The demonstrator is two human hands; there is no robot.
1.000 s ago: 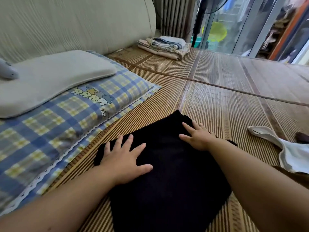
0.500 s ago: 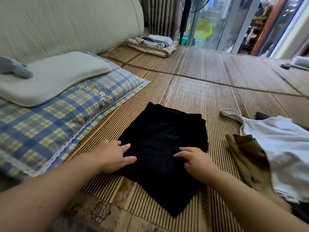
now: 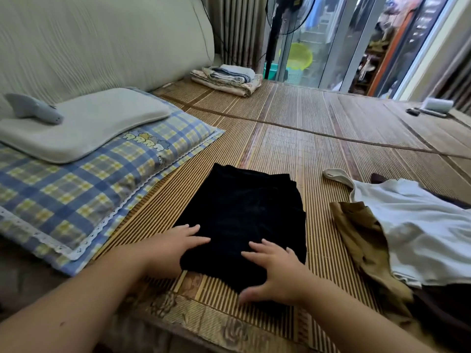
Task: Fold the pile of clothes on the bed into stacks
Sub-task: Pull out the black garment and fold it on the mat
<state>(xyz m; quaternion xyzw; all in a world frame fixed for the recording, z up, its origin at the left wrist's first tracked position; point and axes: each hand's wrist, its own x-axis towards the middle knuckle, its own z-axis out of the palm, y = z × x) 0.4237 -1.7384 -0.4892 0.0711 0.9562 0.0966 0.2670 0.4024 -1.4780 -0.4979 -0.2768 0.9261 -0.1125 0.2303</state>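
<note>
Black garment point(image 3: 242, 215): folded, flat on mat point(image 3: 318, 159), long axis pointing away from body. Near end directly under both hands. Left hand point(image 3: 175, 247) flat on near-left edge, fingers spread. Right hand point(image 3: 275, 273) on near-right corner, fingers splayed; thumb possibly tucked under hem, unclear. Far end well beyond fingertips. Unfolded pile point(image 3: 420, 230) just to the right, nearer right hand.

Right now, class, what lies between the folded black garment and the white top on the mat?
In the head view: a bare strip of woven mat, then a crumpled brown garment partly under the white top.
</note>
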